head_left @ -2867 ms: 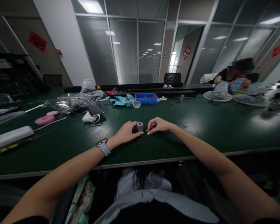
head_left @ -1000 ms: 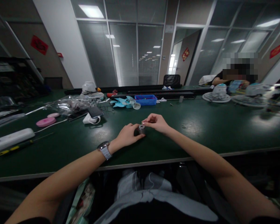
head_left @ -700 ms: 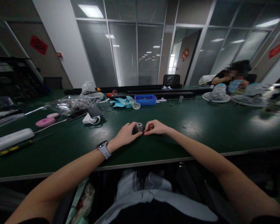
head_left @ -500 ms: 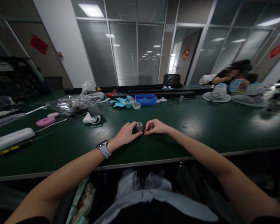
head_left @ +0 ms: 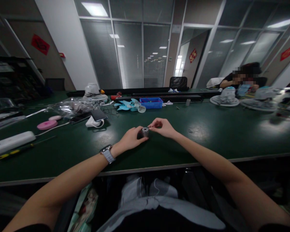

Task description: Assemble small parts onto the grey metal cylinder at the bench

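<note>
A small grey metal cylinder [head_left: 145, 132] with a hole in its top stands upright on the green table [head_left: 125, 158]. My left hand [head_left: 131, 138] is closed round its left side, thumb in front and fingers behind. Just to the right, my right hand [head_left: 163, 127] has thumb and forefinger pinched together beside the cylinder's top rim. Whatever lies between those fingertips is too small to make out.
Farther back are a blue plastic basket [head_left: 151, 103], light-blue fan blades [head_left: 128, 105] and a white charger [head_left: 94, 122]. A pink round object [head_left: 47, 125], power strip [head_left: 12, 144] and screwdriver [head_left: 14, 152] lie left. Another person [head_left: 244, 77] sits back right near fan parts [head_left: 224, 98].
My right hand has risen from the cylinder's lower right side to its top rim, with the fingertips still pinched. My left hand has stayed round the cylinder.
</note>
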